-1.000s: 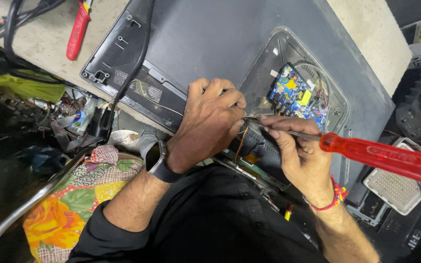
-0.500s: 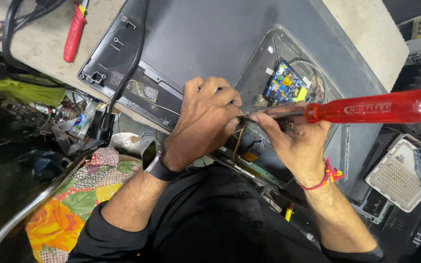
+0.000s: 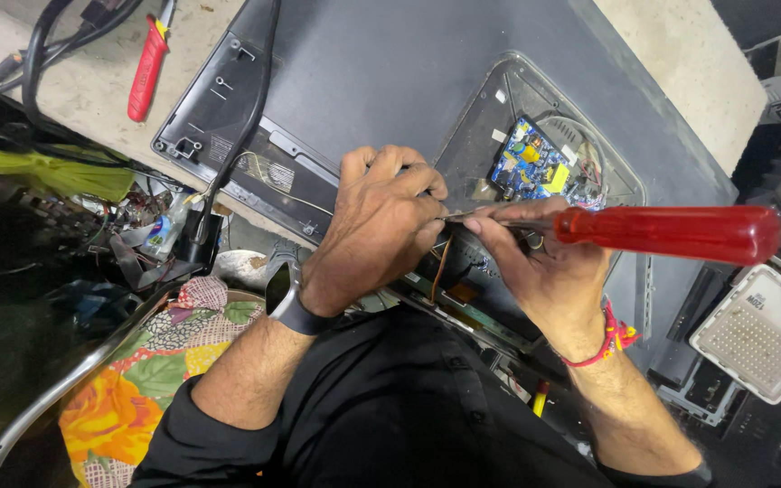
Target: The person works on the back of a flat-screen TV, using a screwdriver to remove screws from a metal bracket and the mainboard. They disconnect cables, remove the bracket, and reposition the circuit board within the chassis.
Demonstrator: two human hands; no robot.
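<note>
- We see our left hand (image 3: 377, 230) curled into a loose fist, knuckles up, fingers folded down against the near edge of the dark grey back panel (image 3: 390, 81); whatever sits under the fingertips is hidden, so we cannot tell whether they pinch anything.
- A dark watch (image 3: 286, 303) wraps the left wrist.
- Our right hand (image 3: 544, 271) is closed around a screwdriver (image 3: 662, 232) with a red handle: thumb and forefinger pinch the thin metal shaft near its tip, and the red handle sticks out to the right past the hand, lying almost level.
- The tip of the shaft meets the left hand's fingers, right where the two hands touch at the panel's near edge.
- A red thread band (image 3: 612, 339) circles the right wrist.
- Just beyond the right hand, a blue circuit board (image 3: 531, 167) with small yellow and green parts shows inside a rounded opening of the panel.
- The panel lies flat on the pale tabletop (image 3: 92, 90), taking up most of the far middle of the scene.
- On the far left of the tabletop rests a red-handled tool (image 3: 146, 72), well apart from both hands, beside thick black cables (image 3: 33, 63).
- A black cable (image 3: 250, 117) runs along the panel's left side.
- Near left, a flowered cloth (image 3: 151, 370) lies below the left forearm.
- At the right, a white perforated box (image 3: 752, 334) sits near the right forearm.
</note>
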